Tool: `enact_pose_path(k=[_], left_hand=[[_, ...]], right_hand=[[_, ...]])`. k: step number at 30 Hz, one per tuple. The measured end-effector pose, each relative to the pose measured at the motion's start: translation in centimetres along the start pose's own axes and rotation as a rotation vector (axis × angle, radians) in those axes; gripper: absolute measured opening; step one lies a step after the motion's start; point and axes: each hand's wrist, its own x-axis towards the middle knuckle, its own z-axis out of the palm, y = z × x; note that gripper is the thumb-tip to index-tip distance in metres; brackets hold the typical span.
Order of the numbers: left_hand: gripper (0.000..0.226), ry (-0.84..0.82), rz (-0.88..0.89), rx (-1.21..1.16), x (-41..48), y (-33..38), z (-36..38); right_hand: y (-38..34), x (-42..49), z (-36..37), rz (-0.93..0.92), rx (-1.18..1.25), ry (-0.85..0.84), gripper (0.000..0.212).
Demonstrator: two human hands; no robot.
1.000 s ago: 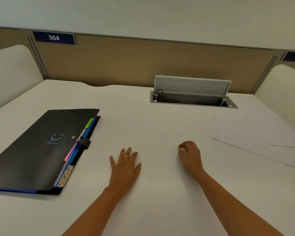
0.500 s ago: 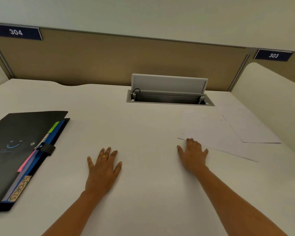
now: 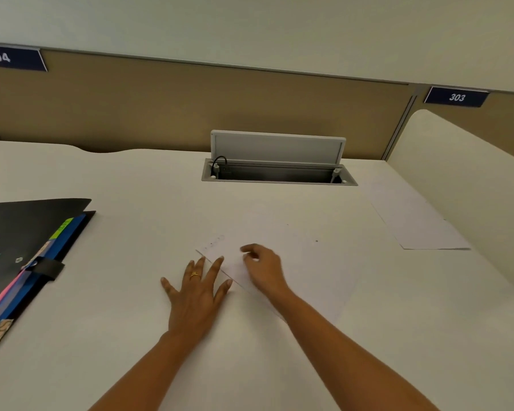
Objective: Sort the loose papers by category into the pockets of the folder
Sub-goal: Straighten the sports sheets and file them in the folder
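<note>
Sheet [image 3: 303, 262]: likely thin, floppy, slick on table [image 3: 131, 179]; best peeled up at corner by left fingertips. Right hand [image 3: 263, 269] curled on it, pinch unclear. Left hand [image 3: 195, 295] flat, splayed, empty. Folder [image 3: 27, 232] at 9 o'clock.

We find open room on the flat white desktop [image 3: 131, 179] between the black plastic folder with coloured tabs [image 3: 27, 232] at our left and our left hand [image 3: 195, 295]. There is more beyond our right hand [image 3: 263, 268], up to the grey metal cable hatch [image 3: 276, 173], whose raised lid stands as a low wall. The tan partition panel [image 3: 161, 108] closes the back. The curved white side divider [image 3: 457, 185] closes the right, with a flat white paper sheet [image 3: 413, 221] just beside it.
</note>
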Motion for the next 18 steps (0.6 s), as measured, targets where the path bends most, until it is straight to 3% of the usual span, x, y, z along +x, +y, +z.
enact_pose_path(k=[4, 7, 11, 14, 18], left_hand=[[0.12, -0.046, 0.005, 0.089, 1.0, 0.4, 0.2], [0.116, -0.047, -0.032, 0.108, 1.4, 0.9, 0.1], [0.093, -0.058, -0.063, 0.1, 1.7, 1.1, 0.1], [0.095, -0.045, -0.065, 0.087, 1.7, 0.9, 0.2], [0.097, -0.015, -0.075, 0.028, 1.6, 0.9, -0.1]], right_hand=[[5.7, 2.7, -7.4, 0.047, -0.125, 0.226, 0.025], [10.3, 4.3, -12.9, 0.113, -0.33, 0.299, 0.031], [13.6, 5.5, -18.7, 0.236, -0.627, 0.245, 0.065], [14.2, 6.3, -21.0, 0.314, -0.699, 0.183, 0.09], [14.7, 6.6, -21.9, 0.4, -0.733, 0.13, 0.098]])
